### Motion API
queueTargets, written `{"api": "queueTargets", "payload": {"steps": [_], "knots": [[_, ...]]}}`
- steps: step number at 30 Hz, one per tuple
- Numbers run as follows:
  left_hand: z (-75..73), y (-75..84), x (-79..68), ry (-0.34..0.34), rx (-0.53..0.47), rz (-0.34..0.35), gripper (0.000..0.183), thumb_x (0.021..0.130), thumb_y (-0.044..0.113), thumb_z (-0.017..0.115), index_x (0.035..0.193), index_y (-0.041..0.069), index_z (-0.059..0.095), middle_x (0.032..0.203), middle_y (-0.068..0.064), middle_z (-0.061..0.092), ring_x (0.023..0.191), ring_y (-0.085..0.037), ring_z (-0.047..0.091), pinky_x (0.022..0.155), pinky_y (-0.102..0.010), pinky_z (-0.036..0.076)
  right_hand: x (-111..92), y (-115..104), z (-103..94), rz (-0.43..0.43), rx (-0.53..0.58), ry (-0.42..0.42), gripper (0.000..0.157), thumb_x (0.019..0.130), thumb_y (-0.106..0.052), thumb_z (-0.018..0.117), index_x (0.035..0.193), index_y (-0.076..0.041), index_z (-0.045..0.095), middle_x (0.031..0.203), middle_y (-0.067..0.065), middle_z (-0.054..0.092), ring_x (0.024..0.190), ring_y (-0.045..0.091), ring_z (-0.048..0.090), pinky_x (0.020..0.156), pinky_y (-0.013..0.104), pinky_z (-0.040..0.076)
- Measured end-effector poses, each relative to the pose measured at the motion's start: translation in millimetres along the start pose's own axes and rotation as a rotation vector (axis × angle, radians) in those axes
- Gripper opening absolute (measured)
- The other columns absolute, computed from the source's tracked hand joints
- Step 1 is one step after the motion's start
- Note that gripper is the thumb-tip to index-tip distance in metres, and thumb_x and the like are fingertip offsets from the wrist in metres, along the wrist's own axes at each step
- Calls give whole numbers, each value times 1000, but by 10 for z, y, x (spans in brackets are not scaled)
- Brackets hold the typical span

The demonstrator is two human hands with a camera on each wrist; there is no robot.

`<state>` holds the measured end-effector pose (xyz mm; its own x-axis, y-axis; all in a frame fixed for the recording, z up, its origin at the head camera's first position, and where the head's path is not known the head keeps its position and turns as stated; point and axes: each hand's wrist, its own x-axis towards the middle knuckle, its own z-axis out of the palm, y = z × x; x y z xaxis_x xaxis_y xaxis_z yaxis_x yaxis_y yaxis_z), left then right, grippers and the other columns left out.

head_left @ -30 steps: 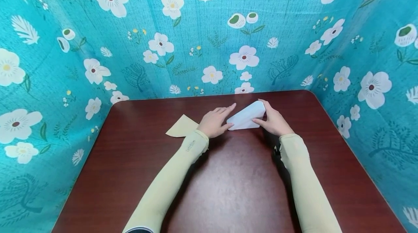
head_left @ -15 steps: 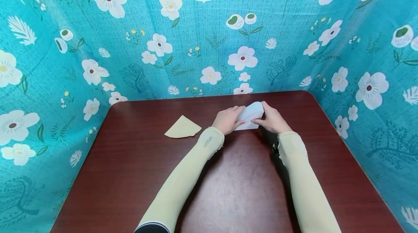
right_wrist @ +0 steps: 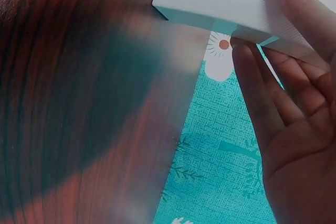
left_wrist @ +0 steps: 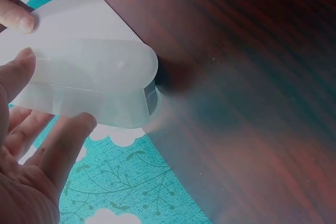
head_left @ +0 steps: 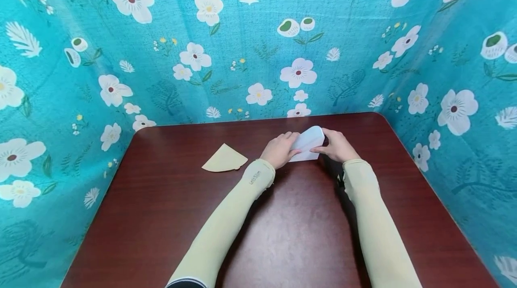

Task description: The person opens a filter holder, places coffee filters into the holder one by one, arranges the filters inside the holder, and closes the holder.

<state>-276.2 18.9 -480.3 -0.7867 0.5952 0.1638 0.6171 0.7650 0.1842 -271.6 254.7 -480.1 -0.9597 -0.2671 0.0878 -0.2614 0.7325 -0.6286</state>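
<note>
Hands (head_left: 278,151) half-curled around white box (head_left: 308,143)

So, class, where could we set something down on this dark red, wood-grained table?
Bare table shows between the pale yellow sleeves; from the right sleeve to the right edge; and left of the left sleeve, nearer than the cream, fan-shaped sheet. It's crowded near the back, where both hands hold the white, round-ended box.

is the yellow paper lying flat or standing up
Lying flat: the head view shows the paper with its broad fan-shaped face up on the table. Whether it is one sheet or several, I cannot tell.
</note>
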Motion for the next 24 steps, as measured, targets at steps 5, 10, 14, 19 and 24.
{"api": "queueTargets", "payload": {"steps": [5, 10, 14, 19, 24], "knots": [[15, -59, -47, 12, -52, -16, 55, 103, 41, 63, 148, 13, 49, 139, -6, 62, 123, -21, 63, 108, -35, 50, 5, 17, 9, 12, 15, -25, 57, 85, -19, 87, 135, -7, 63, 120, 15, 72, 106, 31, 64, 98, 52, 53], [9, -89, -58, 39, -131, -44, 55, 101, 40, 65, 147, 13, 49, 138, -6, 62, 122, -22, 63, 107, -36, 51, 9, 25, -26, 5, 11, -9, 53, 85, -18, 87, 132, -7, 65, 116, 14, 73, 104, 30, 64, 95, 51, 53], [2, -115, -79, 52, -192, -74, 54, 101, 40, 67, 146, 14, 50, 137, -5, 63, 120, -20, 65, 105, -36, 52, 8, 24, -33, 5, 13, -15, 51, 85, -20, 87, 129, -8, 65, 114, 13, 73, 102, 29, 64, 93, 48, 53], [-40, -161, -130, 61, -307, -97, 51, 100, 37, 69, 143, 15, 51, 135, -4, 64, 115, -19, 66, 102, -35, 54, 7, 19, -41, 1, 8, -12, 49, 83, -20, 89, 126, -7, 67, 113, 14, 74, 100, 31, 64, 92, 50, 53], [-75, -197, -163, 69, -361, -106, 50, 99, 34, 71, 141, 14, 51, 133, -4, 64, 116, -19, 67, 101, -34, 54, 31, 18, -52, 4, -26, -30, 51, 83, -22, 89, 126, -5, 67, 115, 17, 74, 100, 33, 66, 92, 53, 54]]}}
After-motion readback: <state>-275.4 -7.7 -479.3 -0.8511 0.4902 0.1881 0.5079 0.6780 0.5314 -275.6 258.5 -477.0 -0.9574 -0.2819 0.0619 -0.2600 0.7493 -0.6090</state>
